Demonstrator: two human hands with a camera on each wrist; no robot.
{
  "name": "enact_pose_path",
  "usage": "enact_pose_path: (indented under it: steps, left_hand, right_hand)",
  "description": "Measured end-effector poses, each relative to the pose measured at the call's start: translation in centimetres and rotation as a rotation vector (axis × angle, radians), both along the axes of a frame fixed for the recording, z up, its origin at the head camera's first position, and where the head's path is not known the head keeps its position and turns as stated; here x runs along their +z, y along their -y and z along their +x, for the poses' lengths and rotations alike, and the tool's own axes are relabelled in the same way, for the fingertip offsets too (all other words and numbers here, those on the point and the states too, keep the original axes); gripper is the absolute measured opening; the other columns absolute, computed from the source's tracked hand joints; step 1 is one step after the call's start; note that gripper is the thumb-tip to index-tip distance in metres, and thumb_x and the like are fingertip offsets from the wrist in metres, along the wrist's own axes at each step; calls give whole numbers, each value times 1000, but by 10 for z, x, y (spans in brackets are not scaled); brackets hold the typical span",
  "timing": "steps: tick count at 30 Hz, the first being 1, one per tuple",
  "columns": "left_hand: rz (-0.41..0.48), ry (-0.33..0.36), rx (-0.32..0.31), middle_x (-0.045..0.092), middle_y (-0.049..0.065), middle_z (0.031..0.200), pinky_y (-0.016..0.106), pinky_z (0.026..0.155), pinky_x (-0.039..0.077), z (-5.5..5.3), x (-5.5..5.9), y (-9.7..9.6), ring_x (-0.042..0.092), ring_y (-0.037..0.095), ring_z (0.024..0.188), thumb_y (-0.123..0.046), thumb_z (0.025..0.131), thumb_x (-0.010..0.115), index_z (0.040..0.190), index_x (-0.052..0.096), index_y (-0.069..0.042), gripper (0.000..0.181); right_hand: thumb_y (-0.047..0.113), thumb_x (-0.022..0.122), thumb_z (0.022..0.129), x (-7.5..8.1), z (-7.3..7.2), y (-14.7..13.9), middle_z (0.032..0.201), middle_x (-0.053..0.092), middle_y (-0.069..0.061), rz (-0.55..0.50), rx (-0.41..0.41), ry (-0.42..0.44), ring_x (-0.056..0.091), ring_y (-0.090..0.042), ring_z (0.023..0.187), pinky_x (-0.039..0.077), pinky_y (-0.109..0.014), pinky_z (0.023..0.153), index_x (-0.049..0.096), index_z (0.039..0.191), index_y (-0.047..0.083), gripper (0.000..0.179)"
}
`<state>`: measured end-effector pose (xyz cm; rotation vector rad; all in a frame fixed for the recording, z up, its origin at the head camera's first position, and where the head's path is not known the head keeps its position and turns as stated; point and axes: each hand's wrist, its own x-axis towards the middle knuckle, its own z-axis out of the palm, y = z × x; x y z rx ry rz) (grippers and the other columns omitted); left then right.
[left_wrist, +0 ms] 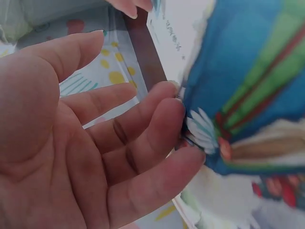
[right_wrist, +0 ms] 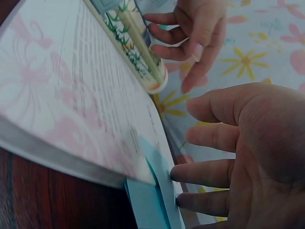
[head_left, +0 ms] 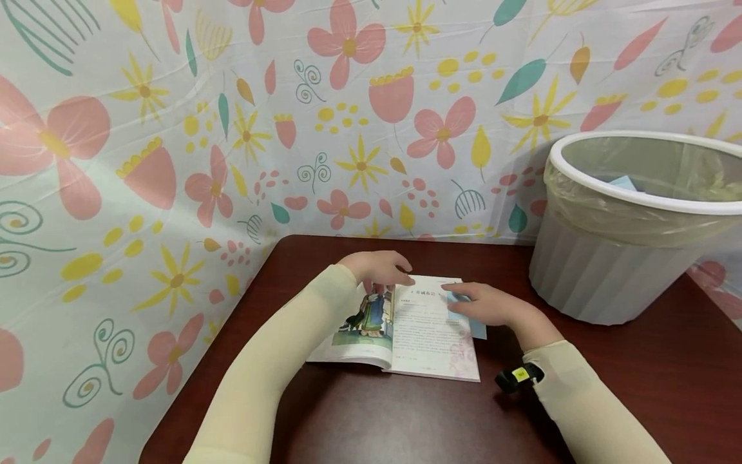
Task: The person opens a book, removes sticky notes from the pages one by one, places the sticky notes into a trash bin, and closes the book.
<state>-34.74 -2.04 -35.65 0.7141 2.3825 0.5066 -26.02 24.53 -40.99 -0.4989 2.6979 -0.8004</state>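
Observation:
An open book (head_left: 431, 341) lies on the dark wooden table, a coloured picture (head_left: 366, 322) on its left page and print on its right. My left hand (head_left: 377, 266) is over the upper left page; in the left wrist view its loosely bent fingertips (left_wrist: 167, 119) touch the illustrated page. Light-blue paper (head_left: 478, 330) lies on the right page's edge and sticks out beyond it. My right hand (head_left: 489, 304) is at that edge, fingers fairly straight, and in the right wrist view two fingertips (right_wrist: 183, 200) are right at the blue paper.
A grey waste bin (head_left: 597, 277) with a plastic liner and white rim stands at the right of the table, light-blue paper (head_left: 623, 183) inside it. A flower-patterned cloth (head_left: 359, 129) hangs behind and to the left. A black wrist strap (head_left: 518, 377) is by the right sleeve.

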Motion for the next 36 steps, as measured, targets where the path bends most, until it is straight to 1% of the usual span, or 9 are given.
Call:
enact_pose_path:
  steps: [12,17,20,23,24,26,29,31,36]
  left_hand:
    - [58,-53,73,63,4,135,39,66,55,-14,-7,-35,69,29,89,-52,99,62,157,44,-24,66]
    - [51,-179,-14,57,-3,147,40,97,53,-15,-20,-49,61,21,122,-49,100,62,151,52,-19,60]
    - [34,-225,-84,67,-3,119,34,94,52,-13,-26,-58,61,14,104,-45,100,63,127,69,-12,43]
    - [7,-218,-130,56,-4,84,30,73,47,-11,-30,-67,48,13,74,-43,100,64,95,69,-10,33]
    - [-4,-213,-132,55,-6,81,30,71,45,-10,-31,-69,46,12,72,-43,98,66,91,68,-12,32]
    - [-29,-224,-137,63,-6,90,28,75,48,-7,-32,-73,53,9,79,-43,97,68,97,71,-14,29]
    - [-63,-245,-134,67,-6,125,30,95,52,-3,-34,-76,61,10,111,-45,93,72,122,71,-17,41]
    - [-86,-256,-135,61,-6,143,32,107,49,0,-36,-78,56,12,131,-45,91,75,135,66,-20,53]
    - [-159,-200,-124,49,-13,157,36,118,41,5,-35,-82,44,10,147,-47,87,79,147,56,-34,66]
  right_hand:
    - [37,58,105,-9,-8,-19,158,46,-23,-6,-60,-14,42,-45,146,38,-65,114,47,155,8,58]
    - [37,58,104,-11,-10,-24,156,47,-25,3,-78,-21,44,-45,144,37,-67,114,49,153,7,58]
    - [37,58,104,-12,-11,-26,154,50,-25,-3,-81,-32,46,-45,143,39,-66,113,50,152,5,58]
    - [35,58,104,-14,-12,-29,152,52,-26,0,-83,-58,47,-46,141,40,-65,112,51,151,2,57]
    - [34,58,104,-14,-12,-29,152,52,-26,3,-86,-66,47,-46,141,40,-65,112,51,150,2,57]
    - [34,57,104,-16,-13,-31,150,52,-28,17,-93,-83,49,-46,138,42,-64,111,52,149,0,57]
    - [35,57,103,-18,-14,-32,143,55,-29,38,-123,-98,55,-41,126,47,-60,105,54,147,-2,57]
    - [35,58,102,-18,-14,-32,136,56,-29,47,-146,-104,57,-37,116,49,-57,99,56,144,-4,57]
    - [35,59,101,-18,-14,-32,132,56,-31,53,-181,-114,56,-36,111,50,-56,94,58,141,-5,57]
